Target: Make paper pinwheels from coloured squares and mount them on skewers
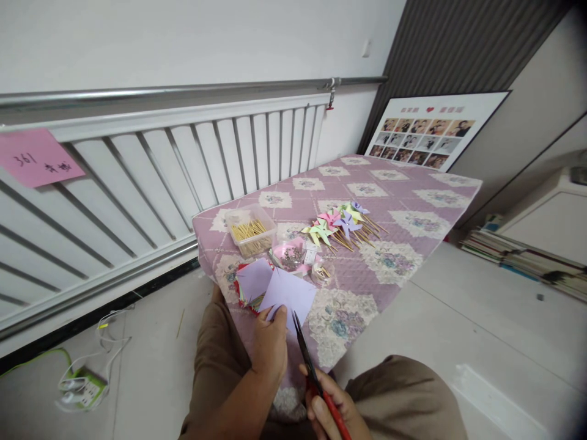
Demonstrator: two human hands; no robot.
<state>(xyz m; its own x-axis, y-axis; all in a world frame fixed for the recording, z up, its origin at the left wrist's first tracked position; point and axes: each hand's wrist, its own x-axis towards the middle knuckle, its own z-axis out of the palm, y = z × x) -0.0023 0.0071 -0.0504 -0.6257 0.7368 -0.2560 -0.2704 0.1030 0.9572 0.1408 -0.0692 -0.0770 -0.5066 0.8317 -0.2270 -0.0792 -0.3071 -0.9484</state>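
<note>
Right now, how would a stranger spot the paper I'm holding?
Find the flowered tablecloth, then the clear tub of sticks. Nearer the camera is a paper stack, with the lavender sheet at its right. Unlike the stack's top sheet, this one is pinched by the left hand.

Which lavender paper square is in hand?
The nearer lavender square, pinched by the left hand; the other square lies on the paper stack.

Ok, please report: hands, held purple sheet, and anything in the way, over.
Left hand pinching purple sheet. Right hand holding red-handled scissors, blades at sheet's near corner. Left thumb close to blades; nothing else seen in their way.
</note>
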